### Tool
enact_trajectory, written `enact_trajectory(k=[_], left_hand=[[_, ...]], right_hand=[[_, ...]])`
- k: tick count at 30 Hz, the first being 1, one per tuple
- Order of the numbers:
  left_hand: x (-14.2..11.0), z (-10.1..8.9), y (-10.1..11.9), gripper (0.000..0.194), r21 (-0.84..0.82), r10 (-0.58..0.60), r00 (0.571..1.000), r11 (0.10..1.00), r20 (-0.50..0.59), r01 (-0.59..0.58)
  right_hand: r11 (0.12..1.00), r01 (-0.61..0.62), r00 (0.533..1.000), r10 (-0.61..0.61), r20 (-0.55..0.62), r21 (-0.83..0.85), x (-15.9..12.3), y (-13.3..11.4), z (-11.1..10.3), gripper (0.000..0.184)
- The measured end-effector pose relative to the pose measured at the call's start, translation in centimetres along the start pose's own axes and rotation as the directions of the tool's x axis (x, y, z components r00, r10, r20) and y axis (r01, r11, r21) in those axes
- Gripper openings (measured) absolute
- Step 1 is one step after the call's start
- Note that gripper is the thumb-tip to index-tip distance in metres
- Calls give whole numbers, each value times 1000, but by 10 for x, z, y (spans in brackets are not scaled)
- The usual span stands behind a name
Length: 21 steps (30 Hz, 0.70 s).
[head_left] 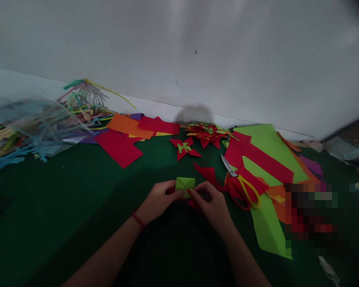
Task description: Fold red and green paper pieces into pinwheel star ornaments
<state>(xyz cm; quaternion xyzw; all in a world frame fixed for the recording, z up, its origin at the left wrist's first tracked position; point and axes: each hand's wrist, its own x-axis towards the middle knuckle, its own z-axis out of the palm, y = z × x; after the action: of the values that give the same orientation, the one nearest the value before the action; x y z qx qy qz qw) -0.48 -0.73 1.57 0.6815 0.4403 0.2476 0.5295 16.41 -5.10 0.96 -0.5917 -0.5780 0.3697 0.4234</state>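
Observation:
My left hand (156, 200) and my right hand (211, 205) meet over the dark green table (62, 207). Both pinch a small folded piece of green paper (185, 183) with red paper under it. A red thread band circles my left wrist. A finished red and green paper pinwheel (184, 148) lies just beyond the hands. Scissors with yellow and red handles (242, 185) rest right of my right hand.
Red, orange and purple paper sheets (128, 135) lie at the back left. Green and red sheets (263, 155) spread at the right. A pile of finished pinwheels (208, 133) sits by the white wall. A clear bag of coloured straws (32, 123) lies far left.

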Motion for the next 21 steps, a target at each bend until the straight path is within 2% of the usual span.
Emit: enact_trajectory(k=[4,10,14,16,19,21], left_hand=[[0,1,1,31,79,7,998,997,-62,-2],[0,0,0,30,81,7,998,997,-58,-3],[-1,2,1,29,53,16,998,999,-67,-12],[-1,3,2,29,16,17,996,1000,-84,-16],[-1,4,3,29,-38,2,994,999,-112,-7],[-1,5,3,29,-55,-10,992,999,-123,3]], right_hand=[[999,24,1000,-23,21,-23,-1,0,1,13],[997,6,1000,-7,10,74,1,2,6,11],[974,-57,995,73,-66,219,3,7,10,24],[964,-76,993,96,-68,254,3,7,10,28],[983,-81,996,87,-34,164,3,4,8,20],[993,-82,996,84,-24,89,2,1,6,21]])
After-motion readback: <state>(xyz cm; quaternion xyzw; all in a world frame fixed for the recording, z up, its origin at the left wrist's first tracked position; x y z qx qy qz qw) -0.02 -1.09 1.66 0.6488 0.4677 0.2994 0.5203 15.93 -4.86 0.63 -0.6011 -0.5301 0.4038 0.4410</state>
